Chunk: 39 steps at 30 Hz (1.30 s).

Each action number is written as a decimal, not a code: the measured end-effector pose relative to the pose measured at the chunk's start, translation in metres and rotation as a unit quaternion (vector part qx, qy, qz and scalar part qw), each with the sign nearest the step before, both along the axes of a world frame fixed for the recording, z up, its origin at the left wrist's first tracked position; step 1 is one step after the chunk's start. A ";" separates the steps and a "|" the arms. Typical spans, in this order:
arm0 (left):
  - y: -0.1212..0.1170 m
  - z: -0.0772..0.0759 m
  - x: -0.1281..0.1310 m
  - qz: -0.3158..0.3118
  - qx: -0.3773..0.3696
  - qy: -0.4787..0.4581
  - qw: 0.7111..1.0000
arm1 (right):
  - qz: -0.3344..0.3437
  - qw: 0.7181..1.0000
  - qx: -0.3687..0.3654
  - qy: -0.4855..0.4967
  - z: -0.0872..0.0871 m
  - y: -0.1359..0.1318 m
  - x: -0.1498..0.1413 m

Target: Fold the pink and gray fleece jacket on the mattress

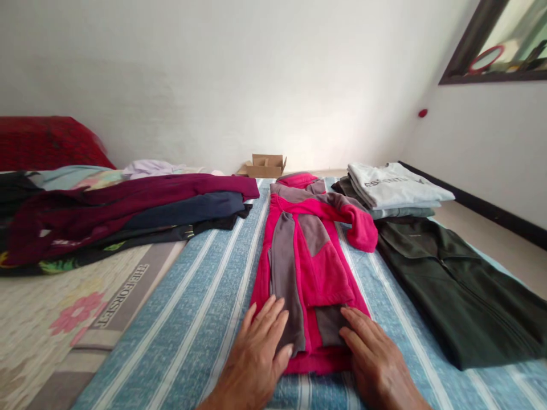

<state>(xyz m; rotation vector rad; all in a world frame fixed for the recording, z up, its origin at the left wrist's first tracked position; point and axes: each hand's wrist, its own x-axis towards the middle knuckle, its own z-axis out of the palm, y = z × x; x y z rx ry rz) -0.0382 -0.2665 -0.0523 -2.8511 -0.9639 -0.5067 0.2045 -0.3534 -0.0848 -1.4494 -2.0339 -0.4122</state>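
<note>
A pink and grey jacket [310,273] lies lengthwise on the blue striped bed cover [205,319], its sides turned in. One sleeve [361,228] sticks out to the right near the top, bent at the end. My left hand [258,356] rests on the jacket's lower left corner, fingers stretched out over a grey strip. At the lower right corner, my right hand [378,359] touches the hem beside a grey patch, its fingers extended. Both hands lie on the cloth without gripping it.
Maroon trousers [171,196] top a heap of dark clothes on the left. A folded dark green jacket [453,285] lies to the right, in front of folded shirts topped by a white shirt [397,185]. An open cardboard box [265,166] stands by the wall.
</note>
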 end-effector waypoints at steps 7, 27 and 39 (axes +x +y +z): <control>-0.010 0.011 -0.015 -0.039 0.002 0.008 0.999 | -0.044 0.995 0.043 -0.076 -0.002 0.000 0.007; 0.004 -0.014 -0.038 -0.040 0.169 -0.058 0.983 | -0.098 0.988 0.104 -0.050 -0.015 -0.004 0.018; 0.000 -0.011 -0.044 -0.025 0.195 -0.028 0.980 | -0.085 0.993 0.056 -0.063 -0.042 -0.014 0.027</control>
